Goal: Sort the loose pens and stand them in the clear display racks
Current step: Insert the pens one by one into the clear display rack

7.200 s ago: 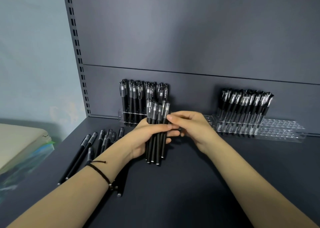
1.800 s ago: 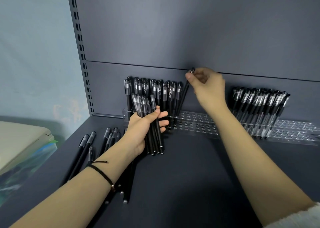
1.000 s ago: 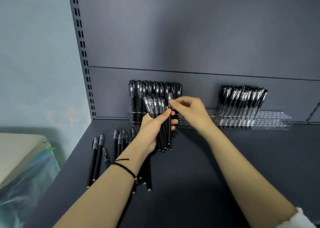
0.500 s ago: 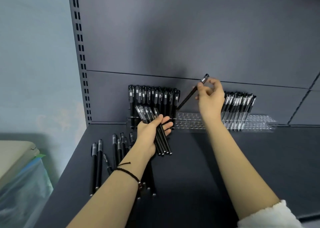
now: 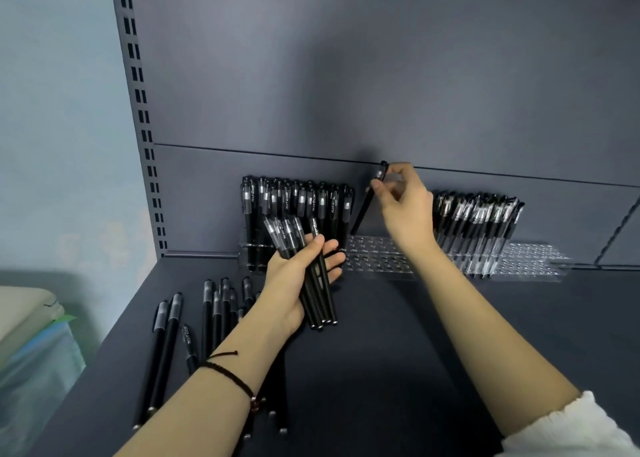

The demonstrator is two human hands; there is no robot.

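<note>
Black pen [image 5: 363, 210] pinched by right hand [image 5: 405, 210] fingertips, tilted above clear rack [image 5: 377, 257] at 12 o'clock; left hand [image 5: 294, 280] fingers curl round bundle [image 5: 320, 300]; loose pens [image 5: 211, 314] at 8.

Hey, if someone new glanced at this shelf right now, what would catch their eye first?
Probably the right hand, up by the back panel, pinching one black pen tilted above empty holes in the clear rack. Next, the left hand gripping a bundle of pens before the packed standing pens, with loose pens lying on the shelf at left.
</note>
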